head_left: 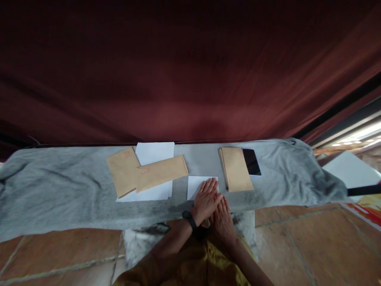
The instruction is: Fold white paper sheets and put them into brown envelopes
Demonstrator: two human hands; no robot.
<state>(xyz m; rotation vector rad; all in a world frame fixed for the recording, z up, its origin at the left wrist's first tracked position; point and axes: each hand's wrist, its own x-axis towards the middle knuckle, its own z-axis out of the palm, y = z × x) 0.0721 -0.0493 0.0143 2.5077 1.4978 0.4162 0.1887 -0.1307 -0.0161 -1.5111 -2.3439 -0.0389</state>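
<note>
A white sheet of paper (195, 186), perhaps folded, lies near the front edge of the cloth-covered table. My left hand (206, 200), with a black band on its wrist, rests flat on the paper, fingers stretched forward. Beside it and partly overlapped by it, my right hand (224, 220) lies with straight fingers at the paper's right edge. Neither hand grips anything that I can see. The lower right part of the paper is hidden under the hands. Just to the right is a stack of brown envelopes (238, 169).
Grey cloth (89, 182) covers the narrow table. On the left, two brown envelopes (162, 172) overlap white sheets (154, 152). A dark-screened phone (251, 162) touches the right-hand stack. A dark red curtain (184, 79) hangs behind; floor tiles (279, 242) show below.
</note>
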